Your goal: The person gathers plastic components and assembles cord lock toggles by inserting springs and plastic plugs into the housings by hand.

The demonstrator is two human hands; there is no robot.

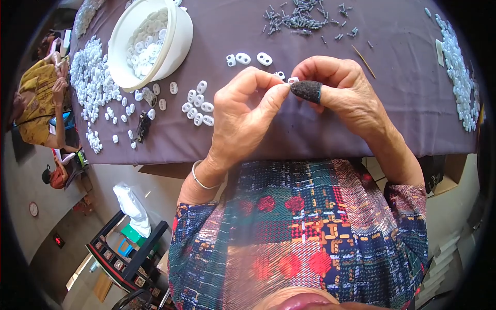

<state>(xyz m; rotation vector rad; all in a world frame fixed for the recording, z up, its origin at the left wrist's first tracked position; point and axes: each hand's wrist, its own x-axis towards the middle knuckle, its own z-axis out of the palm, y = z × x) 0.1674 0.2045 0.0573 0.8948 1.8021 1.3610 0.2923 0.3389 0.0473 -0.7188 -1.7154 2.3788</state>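
Observation:
My left hand (pixel 245 106) and my right hand (pixel 351 93) meet over the table, both closed in a pinch around one small white plastic cord lock piece (pixel 293 80). Fingertips cover most of it. A dark fuzzy thumb cover (pixel 306 92) wraps my right thumb and presses against the piece. Another white piece (pixel 280 75) shows just behind my left fingertips; whether it is touched I cannot tell. Beyond my hands lie a few two-hole cord locks (pixel 264 59). Left of my left hand is a cluster of several more cord locks (pixel 198 108).
A white tub (pixel 178 46) of white parts stands tilted at the far left, beside a heap of small white pieces (pixel 90 72). Metal springs (pixel 299 20) are scattered at the far side, near a thin brown stick (pixel 364 61). More white pieces (pixel 460 72) line the right edge.

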